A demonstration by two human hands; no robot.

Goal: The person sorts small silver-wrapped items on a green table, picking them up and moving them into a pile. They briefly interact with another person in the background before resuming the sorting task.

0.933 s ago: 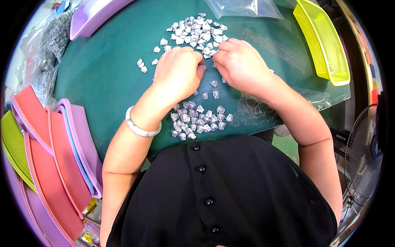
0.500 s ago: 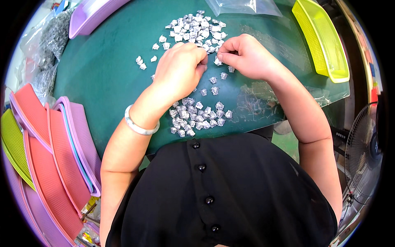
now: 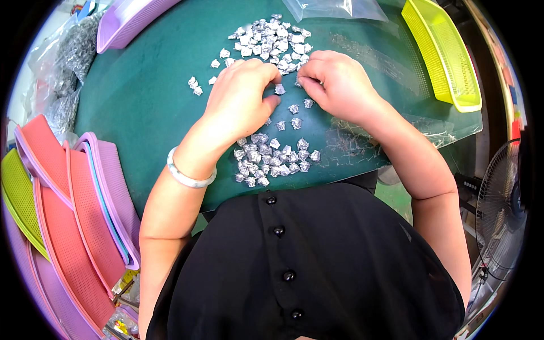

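Small, crinkled silver metal pieces lie on a green tabletop (image 3: 153, 85). A larger pile (image 3: 272, 39) is at the far side, and a second pile (image 3: 272, 158) sits near my body. My left hand (image 3: 241, 99) is open, thumb and forefinger spread apart, with one loose silver piece (image 3: 280, 89) right by the gap. On my right hand (image 3: 334, 82), thumb and forefinger are pinched together on a silver piece (image 3: 298, 82), mostly hidden by the fingertips. Several single pieces, one of them a silver piece (image 3: 296, 123), are scattered between the two piles. A pale bangle (image 3: 190, 177) circles my left wrist.
A yellow-green basket (image 3: 445, 56) stands at the far right, a purple basket (image 3: 127, 25) at the far left. Stacked red, purple and green baskets (image 3: 79, 209) crowd the left side. Clear plastic bags (image 3: 340, 8) lie at the back. A fan (image 3: 501, 198) is at right.
The left thumb and forefinger have parted, and a silver piece now shows beside them. My right hand has shifted slightly nearer to me, still pinched.
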